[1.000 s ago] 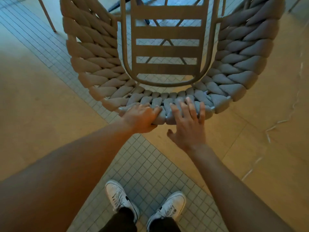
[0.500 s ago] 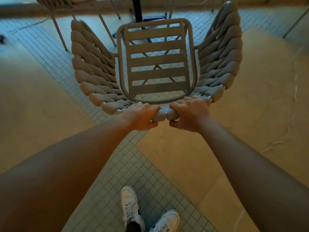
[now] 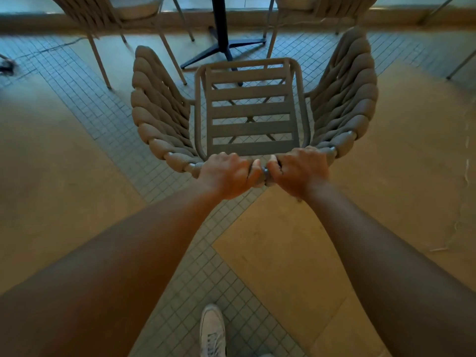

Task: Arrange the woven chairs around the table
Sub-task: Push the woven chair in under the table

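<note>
A woven chair (image 3: 342,104) with thick braided sides and a slatted seat (image 3: 249,109) stands in front of me, its back toward me. My left hand (image 3: 228,173) and my right hand (image 3: 300,171) are side by side, both closed on the top of the woven backrest. Beyond the chair rises the table's dark post on its spread foot (image 3: 224,45); the tabletop is out of view. Two more woven chairs stand by the table, one at the far left (image 3: 113,11) and one at the far right (image 3: 324,6).
The floor mixes small grey tiles (image 3: 201,274) and tan slabs (image 3: 51,176). A low ledge (image 3: 309,18) runs along the back. A cable lies on the tiles at the far left (image 3: 38,52). A thin metal leg (image 3: 461,65) stands at the right. My white shoe (image 3: 212,331) is below.
My right hand went from lying flat on the backrest to gripping it. The chair has moved away from me toward the table, and the table foot and other chairs came into view.
</note>
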{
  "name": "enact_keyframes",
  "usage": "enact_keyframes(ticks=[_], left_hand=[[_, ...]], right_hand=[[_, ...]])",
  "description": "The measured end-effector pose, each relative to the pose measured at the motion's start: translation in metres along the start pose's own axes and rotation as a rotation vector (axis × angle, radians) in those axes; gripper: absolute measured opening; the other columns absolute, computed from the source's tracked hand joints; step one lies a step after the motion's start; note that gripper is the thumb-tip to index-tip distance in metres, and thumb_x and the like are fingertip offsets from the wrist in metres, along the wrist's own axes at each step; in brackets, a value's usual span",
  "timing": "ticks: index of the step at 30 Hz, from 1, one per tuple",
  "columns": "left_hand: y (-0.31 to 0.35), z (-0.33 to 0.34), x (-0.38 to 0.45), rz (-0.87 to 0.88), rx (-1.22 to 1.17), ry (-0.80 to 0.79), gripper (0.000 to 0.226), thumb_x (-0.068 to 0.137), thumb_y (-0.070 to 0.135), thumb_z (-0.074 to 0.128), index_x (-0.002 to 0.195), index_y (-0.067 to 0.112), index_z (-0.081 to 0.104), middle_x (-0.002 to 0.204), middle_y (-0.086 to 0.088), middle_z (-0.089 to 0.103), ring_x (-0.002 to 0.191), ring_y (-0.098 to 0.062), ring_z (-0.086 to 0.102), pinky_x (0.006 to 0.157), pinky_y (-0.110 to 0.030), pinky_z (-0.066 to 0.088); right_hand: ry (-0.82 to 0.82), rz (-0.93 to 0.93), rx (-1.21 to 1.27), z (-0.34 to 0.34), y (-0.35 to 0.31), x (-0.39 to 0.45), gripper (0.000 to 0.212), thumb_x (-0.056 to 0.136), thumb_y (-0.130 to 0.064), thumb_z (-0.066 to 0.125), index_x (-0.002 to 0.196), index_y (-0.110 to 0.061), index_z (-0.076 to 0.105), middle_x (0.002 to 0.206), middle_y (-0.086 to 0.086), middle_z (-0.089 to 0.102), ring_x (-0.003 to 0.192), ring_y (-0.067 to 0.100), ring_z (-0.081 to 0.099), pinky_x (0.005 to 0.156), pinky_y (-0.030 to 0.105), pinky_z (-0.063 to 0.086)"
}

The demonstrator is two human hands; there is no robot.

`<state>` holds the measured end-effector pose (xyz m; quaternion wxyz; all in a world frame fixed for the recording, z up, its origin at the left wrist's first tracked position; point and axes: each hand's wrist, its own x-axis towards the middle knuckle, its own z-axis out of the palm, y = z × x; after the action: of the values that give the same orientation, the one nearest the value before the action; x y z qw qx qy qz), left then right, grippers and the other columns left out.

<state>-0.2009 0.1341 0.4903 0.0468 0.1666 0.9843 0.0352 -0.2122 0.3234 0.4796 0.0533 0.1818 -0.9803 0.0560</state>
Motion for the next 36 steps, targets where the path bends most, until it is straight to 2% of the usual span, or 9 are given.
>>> enact_keyframes(ticks=[8, 13, 16, 21, 24, 27, 31, 34, 36], left_hand=[[-0.024, -0.011, 0.055, -0.047, 0.042, -0.029, 0.052, 0.103, 0.044, 0.020, 0.092, 0.020, 0.065, 0.072, -0.003, 0.061, 0.065, -0.022, 0.061, 0.074, -0.040, 0.055], [-0.033, -0.011, 0.070, -0.016, 0.066, -0.047, 0.052, 0.103, 0.043, 0.020, 0.092, 0.018, 0.065, 0.072, -0.003, 0.062, 0.062, -0.022, 0.059, 0.066, -0.036, 0.054], [-0.035, -0.011, 0.081, -0.040, 0.090, -0.054, 0.059, 0.099, 0.045, 0.015, 0.093, 0.018, 0.067, 0.073, -0.003, 0.063, 0.061, -0.020, 0.057, 0.062, -0.032, 0.045], [-0.041, -0.013, 0.112, -0.133, 0.047, -0.007, 0.060, 0.099, 0.046, 0.016, 0.082, 0.019, 0.067, 0.061, 0.003, 0.053, 0.050, -0.007, 0.042, 0.059, -0.030, 0.033], [-0.041, -0.013, 0.125, -0.173, 0.029, 0.026, 0.063, 0.089, 0.052, 0.003, 0.071, 0.025, 0.057, 0.056, 0.007, 0.048, 0.049, -0.005, 0.043, 0.061, -0.031, 0.034], [-0.044, -0.015, 0.139, -0.216, 0.013, 0.041, 0.054, 0.088, 0.053, 0.003, 0.064, 0.029, 0.045, 0.054, 0.007, 0.045, 0.049, -0.006, 0.045, 0.061, -0.031, 0.039], [-0.047, -0.016, 0.158, -0.262, 0.036, 0.054, 0.052, 0.091, 0.052, 0.005, 0.062, 0.029, 0.043, 0.054, 0.007, 0.043, 0.051, -0.012, 0.050, 0.060, -0.032, 0.043], [-0.054, -0.015, 0.171, -0.287, 0.055, 0.065, 0.049, 0.091, 0.051, 0.006, 0.060, 0.030, 0.037, 0.054, 0.007, 0.041, 0.056, -0.016, 0.054, 0.062, -0.034, 0.046], [-0.060, -0.014, 0.178, -0.295, 0.062, 0.079, 0.055, 0.092, 0.051, 0.007, 0.062, 0.027, 0.046, 0.053, 0.008, 0.039, 0.054, -0.016, 0.053, 0.060, -0.032, 0.042]], right_hand=[[-0.029, 0.023, -0.025, 0.003, 0.016, 0.066, 0.056, 0.092, -0.047, 0.023, 0.066, -0.023, 0.066, 0.061, 0.000, 0.055, 0.058, 0.020, 0.049, 0.063, 0.033, 0.032], [0.101, -0.017, -0.001, 0.010, 0.025, 0.081, 0.052, 0.092, -0.044, 0.035, 0.058, -0.022, 0.068, 0.050, -0.004, 0.039, 0.048, 0.018, 0.041, 0.058, 0.028, 0.025], [0.058, -0.046, 0.004, 0.009, 0.031, 0.093, 0.055, 0.092, -0.047, 0.029, 0.064, -0.023, 0.069, 0.054, -0.004, 0.042, 0.051, 0.018, 0.043, 0.058, 0.029, 0.023], [-0.041, -0.106, 0.010, 0.010, 0.045, 0.132, 0.069, 0.090, -0.053, 0.012, 0.082, -0.027, 0.075, 0.069, -0.001, 0.065, 0.064, 0.018, 0.054, 0.063, 0.032, 0.031], [-0.052, -0.152, 0.031, 0.013, 0.055, 0.147, 0.066, 0.094, -0.052, 0.014, 0.079, -0.026, 0.073, 0.063, -0.003, 0.056, 0.059, 0.015, 0.050, 0.066, 0.033, 0.033], [-0.052, -0.184, 0.046, 0.014, 0.063, 0.163, 0.062, 0.095, -0.050, 0.019, 0.075, -0.026, 0.072, 0.061, -0.004, 0.054, 0.058, 0.015, 0.049, 0.066, 0.033, 0.033], [-0.039, -0.196, 0.047, 0.014, 0.071, 0.186, 0.063, 0.092, -0.051, 0.018, 0.072, -0.027, 0.073, 0.064, -0.002, 0.064, 0.057, 0.017, 0.050, 0.064, 0.033, 0.033], [-0.037, -0.202, 0.060, 0.017, 0.076, 0.203, 0.063, 0.091, -0.051, 0.019, 0.070, -0.026, 0.073, 0.060, -0.003, 0.056, 0.057, 0.017, 0.049, 0.063, 0.032, 0.031], [-0.027, -0.208, 0.057, 0.017, 0.078, 0.213, 0.061, 0.091, -0.051, 0.021, 0.069, -0.026, 0.072, 0.058, -0.004, 0.050, 0.056, 0.017, 0.048, 0.061, 0.032, 0.029]])
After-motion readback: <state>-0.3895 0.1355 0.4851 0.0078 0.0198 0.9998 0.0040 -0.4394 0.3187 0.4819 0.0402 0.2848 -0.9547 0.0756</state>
